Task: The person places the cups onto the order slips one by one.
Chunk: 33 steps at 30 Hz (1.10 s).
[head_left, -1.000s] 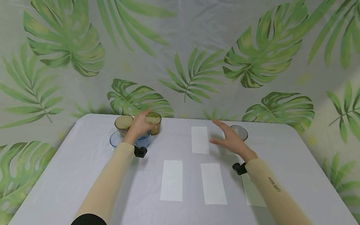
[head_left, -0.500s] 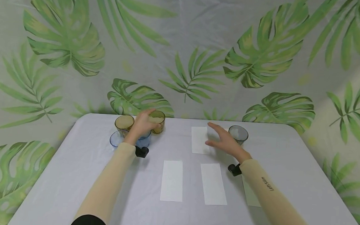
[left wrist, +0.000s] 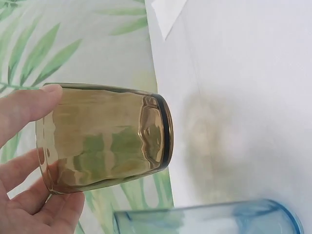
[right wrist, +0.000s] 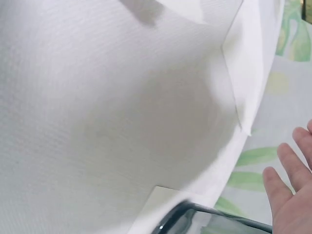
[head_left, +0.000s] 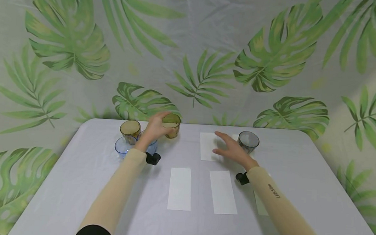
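Observation:
My left hand holds an amber glass by its rim, thumb on one side and fingers on the other. In the left wrist view the amber glass hangs over the white cloth, its shadow falling apart from its base. My right hand is spread above the table with nothing in it, over the edge of a white paper card. Close beside that hand stands a grey glass on another card, mostly hidden. The right wrist view shows part of the grey glass below straight fingers.
At the back left stand another amber glass, a clear blue glass and a second blue glass, partly behind the left wrist. White cards lie in a front row, with another card beside, one partly under the right forearm.
My left hand has lifted the amber glass and carried it to the right, away from the other glasses. My right hand has shifted left, leaving the grey glass more in sight.

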### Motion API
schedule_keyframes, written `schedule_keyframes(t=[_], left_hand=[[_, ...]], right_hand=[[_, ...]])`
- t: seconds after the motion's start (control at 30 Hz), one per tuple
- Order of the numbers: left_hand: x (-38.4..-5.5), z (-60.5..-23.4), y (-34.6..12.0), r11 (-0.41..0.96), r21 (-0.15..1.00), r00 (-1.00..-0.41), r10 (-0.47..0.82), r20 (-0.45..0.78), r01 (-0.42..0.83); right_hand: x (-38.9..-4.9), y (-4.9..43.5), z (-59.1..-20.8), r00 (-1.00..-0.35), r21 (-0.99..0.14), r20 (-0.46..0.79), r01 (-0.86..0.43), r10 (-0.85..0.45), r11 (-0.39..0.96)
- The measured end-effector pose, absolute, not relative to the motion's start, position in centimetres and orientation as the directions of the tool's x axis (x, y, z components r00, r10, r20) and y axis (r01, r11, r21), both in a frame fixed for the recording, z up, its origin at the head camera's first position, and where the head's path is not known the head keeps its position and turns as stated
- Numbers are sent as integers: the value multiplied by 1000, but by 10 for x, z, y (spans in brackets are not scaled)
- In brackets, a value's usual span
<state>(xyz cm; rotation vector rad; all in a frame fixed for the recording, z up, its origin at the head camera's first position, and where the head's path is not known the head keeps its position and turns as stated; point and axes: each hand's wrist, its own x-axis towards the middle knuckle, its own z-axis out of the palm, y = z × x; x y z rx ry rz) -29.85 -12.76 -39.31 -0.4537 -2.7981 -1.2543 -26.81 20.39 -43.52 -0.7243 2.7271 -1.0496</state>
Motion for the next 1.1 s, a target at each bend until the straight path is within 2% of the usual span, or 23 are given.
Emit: schedule_keyframes(t=[0.5, 0.87, 1.1], left_hand=[[-296, -389, -97, 601, 707, -923, 319, 215, 372], [-298, -398, -77, 578, 707, -907, 344, 243, 409], [-298, -403, -66, 565, 713, -903, 352, 245, 414]], right_hand=[[-281, 210, -463, -857, -583, 77, -453, -509, 674], [-278, 206, -465, -867, -576, 46, -428, -496, 696], [-279, 204, -465, -852, -556, 42, -454, -522, 696]])
